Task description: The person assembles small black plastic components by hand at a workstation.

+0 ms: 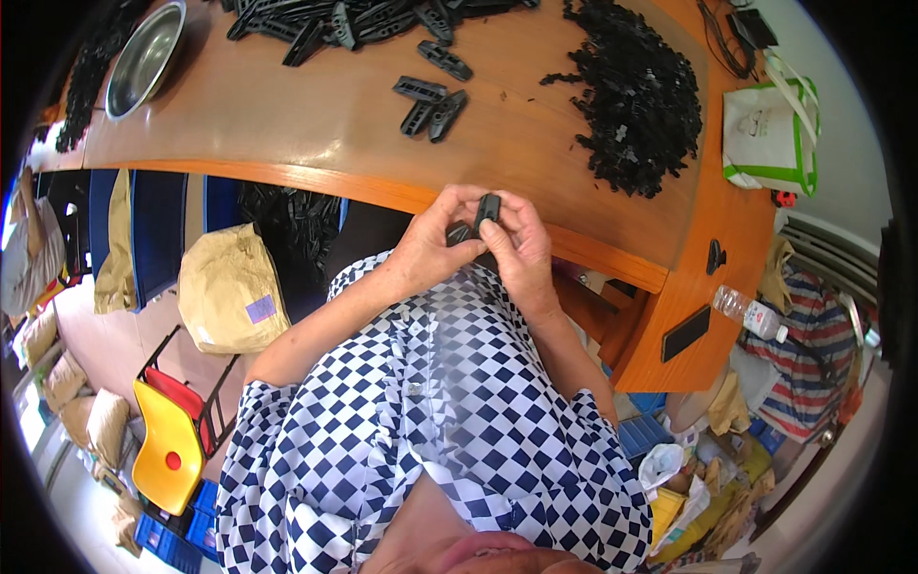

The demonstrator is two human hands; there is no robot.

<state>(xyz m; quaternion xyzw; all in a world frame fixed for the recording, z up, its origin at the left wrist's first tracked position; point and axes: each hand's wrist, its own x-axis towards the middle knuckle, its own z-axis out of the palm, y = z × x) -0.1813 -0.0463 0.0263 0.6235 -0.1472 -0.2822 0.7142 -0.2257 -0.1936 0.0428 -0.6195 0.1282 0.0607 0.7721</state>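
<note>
Both hands meet at the table's front edge, close to my body. Between the thumb and fingers of my right hand [524, 251] is a small black plastic part [489, 208], held upright. My left hand [426, 251] is closed around a second dark plastic piece [458, 232], mostly covered by its fingers and thumb. Whether the two pieces are joined cannot be made out. Beyond the hands lie several loose elongated black plastic parts [447, 116], some with slots. A large heap of similar parts [335, 27] lies at the far edge.
On the wooden table [268, 124], a mound of tiny black pieces [641, 105] lies to the right and a metal bowl [143, 59] at far left. A phone [686, 334], a plastic bottle [751, 313] and a white-green bag [771, 134] sit along the right side. Left below stands a yellow-red chair [164, 450].
</note>
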